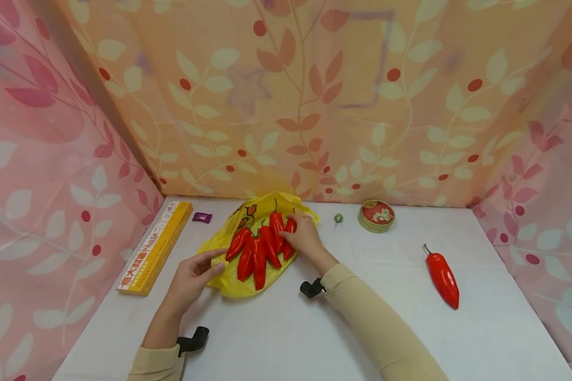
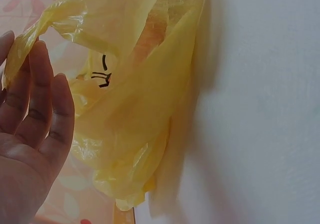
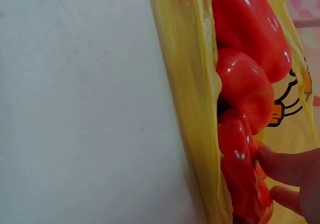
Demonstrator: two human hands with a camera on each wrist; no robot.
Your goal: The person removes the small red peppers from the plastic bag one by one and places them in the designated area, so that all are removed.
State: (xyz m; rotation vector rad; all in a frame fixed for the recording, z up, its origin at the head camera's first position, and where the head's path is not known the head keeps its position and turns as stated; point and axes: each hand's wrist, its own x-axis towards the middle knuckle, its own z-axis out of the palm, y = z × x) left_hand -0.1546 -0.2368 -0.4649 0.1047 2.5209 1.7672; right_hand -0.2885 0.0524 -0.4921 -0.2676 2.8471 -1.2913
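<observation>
A yellow plastic bag (image 1: 229,283) lies spread on the table with several glossy red peppers (image 1: 259,264) on it, their stems toward the back. At its left edge, my left hand (image 1: 190,278) pinches the thin film; in the left wrist view the bag's edge (image 2: 20,58) runs between thumb and fingers. My right hand (image 1: 309,238) reaches over the bag's right side and holds the rightmost red pepper (image 1: 291,226) between thumb and fingers. Peppers (image 3: 252,28) crowd along the bag's rim in the right wrist view, where the thumb and a finger show at the lower right.
A single red pepper (image 1: 443,280) lies apart on the right of the white table (image 1: 362,259). At the back stand a round red-lidded tin (image 1: 376,216) and a small green lollipop (image 1: 338,217). On the left are a yellow pasta box (image 1: 157,248) and a purple-wrapped sweet (image 1: 202,217).
</observation>
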